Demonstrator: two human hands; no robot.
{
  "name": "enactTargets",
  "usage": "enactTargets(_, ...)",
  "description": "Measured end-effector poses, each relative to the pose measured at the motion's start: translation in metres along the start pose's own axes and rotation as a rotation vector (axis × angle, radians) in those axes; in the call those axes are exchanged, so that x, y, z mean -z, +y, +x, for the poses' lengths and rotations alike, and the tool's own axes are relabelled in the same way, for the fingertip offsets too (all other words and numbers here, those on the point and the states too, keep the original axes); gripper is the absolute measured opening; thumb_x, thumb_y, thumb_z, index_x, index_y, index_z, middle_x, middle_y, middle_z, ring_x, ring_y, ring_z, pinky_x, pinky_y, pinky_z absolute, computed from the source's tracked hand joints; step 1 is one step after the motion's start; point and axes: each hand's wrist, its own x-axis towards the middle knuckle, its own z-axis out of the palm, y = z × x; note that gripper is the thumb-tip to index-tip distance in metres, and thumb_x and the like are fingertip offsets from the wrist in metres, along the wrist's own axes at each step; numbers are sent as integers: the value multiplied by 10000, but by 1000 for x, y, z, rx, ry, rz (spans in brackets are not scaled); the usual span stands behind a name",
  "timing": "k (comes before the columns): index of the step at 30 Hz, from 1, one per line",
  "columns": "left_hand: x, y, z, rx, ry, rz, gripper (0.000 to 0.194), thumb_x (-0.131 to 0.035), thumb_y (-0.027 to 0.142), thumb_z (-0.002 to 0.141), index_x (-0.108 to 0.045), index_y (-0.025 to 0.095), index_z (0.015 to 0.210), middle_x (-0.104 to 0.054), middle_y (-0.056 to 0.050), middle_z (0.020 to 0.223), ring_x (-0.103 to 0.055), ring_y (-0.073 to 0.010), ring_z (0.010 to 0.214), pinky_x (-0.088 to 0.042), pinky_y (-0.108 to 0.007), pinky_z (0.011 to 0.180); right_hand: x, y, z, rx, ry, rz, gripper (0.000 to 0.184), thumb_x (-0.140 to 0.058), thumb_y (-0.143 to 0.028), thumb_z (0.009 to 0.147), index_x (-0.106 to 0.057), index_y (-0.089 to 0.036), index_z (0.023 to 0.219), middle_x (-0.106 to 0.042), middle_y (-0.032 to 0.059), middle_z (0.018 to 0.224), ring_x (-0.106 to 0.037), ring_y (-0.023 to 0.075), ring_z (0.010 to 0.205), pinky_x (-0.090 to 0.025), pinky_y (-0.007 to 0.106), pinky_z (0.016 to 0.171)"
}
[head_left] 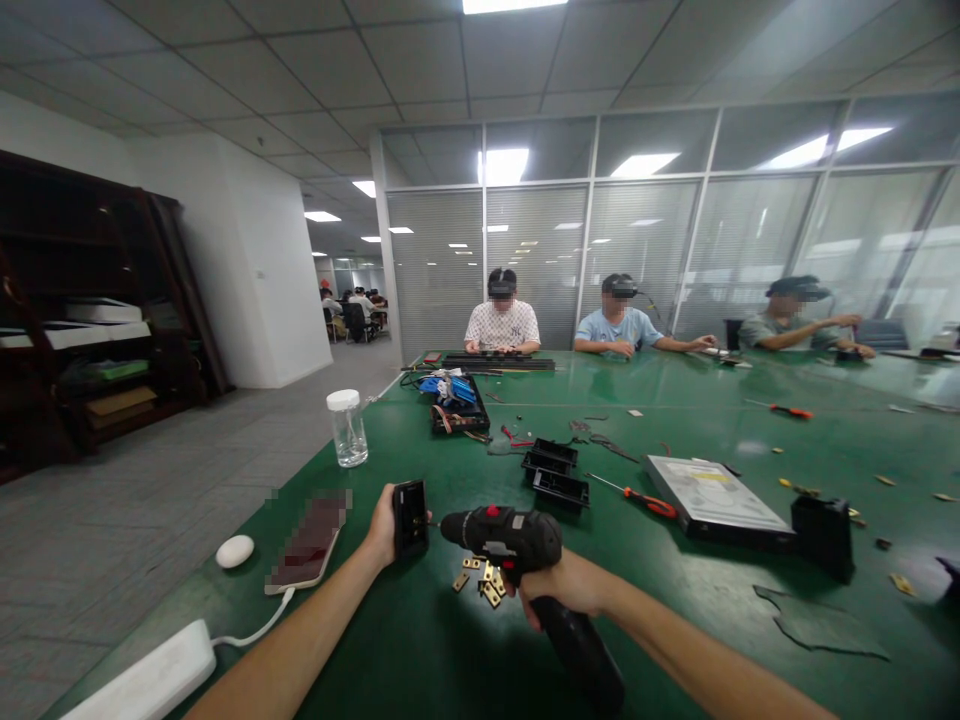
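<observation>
My left hand (385, 526) grips a small black plastic housing (411, 517) on its edge, its open side turned to the right. Wrapped round the handle of a black cordless drill (502, 537), my right hand (559, 588) holds it level. The drill's bit points left at the inside of the housing; whether the tip touches anything is too small to tell. Several brass-coloured plates (491, 585) with holes lie on the table below the drill. More black housings (559, 488) sit together beyond the drill.
On the green table (405, 640) are a screwdriver (649, 502), a silver disc drive (716, 497), a black block (823, 535) and a tray of wires (457, 405). At left stand a clear jar (349, 435), a phone (311, 545) and a white power strip (150, 675). Several people sit opposite.
</observation>
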Motion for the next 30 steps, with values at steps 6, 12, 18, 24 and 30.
enactTargets(6, -1, 0, 0, -20, -1, 6, 413, -330, 486, 615, -516, 118, 641, -567, -86, 546, -528, -180, 484, -386, -269, 443, 1, 1, 0, 14, 4, 12, 201, -406, -154, 574, -487, -131, 756, -490, -19, 491, -456, 80, 442, -346, 186, 441)
enactTargets(12, 0, -1, 1, -5, 1, 1, 426, -325, 498, 610, -516, 119, 643, -565, -81, 549, -529, -183, 489, -393, -285, 461, -1, -1, 0, 17, 5, 48, 190, -407, -154, 566, -475, -135, 742, -474, -27, 483, -451, 80, 422, -344, 188, 424)
enactTargets(18, 1, -1, 1, -4, -1, 2, 417, -332, 500, 609, -510, 124, 642, -564, -77, 556, -529, -182, 484, -396, -289, 453, -1, 1, 0, 3, 11, 48, 189, -406, -154, 568, -480, -129, 740, -479, -21, 485, -452, 77, 434, -344, 183, 432)
enactTargets(24, 2, -2, 2, -13, -7, 2, 409, -340, 498, 607, -511, 129, 650, -567, -74, 567, -531, -184, 490, -397, -292, 452, -1, -1, -1, -12, 20, 20, 194, -410, -158, 568, -486, -125, 744, -486, -19, 483, -454, 76, 447, -347, 181, 447)
enactTargets(30, -1, 0, -1, -17, 0, -3, 398, -333, 476, 619, -515, 123, 647, -566, -76, 553, -532, -184, 496, -393, -281, 450, -2, -3, -1, -22, 22, 19, 192, -404, -161, 572, -481, -131, 745, -480, -26, 475, -437, 70, 402, -343, 187, 432)
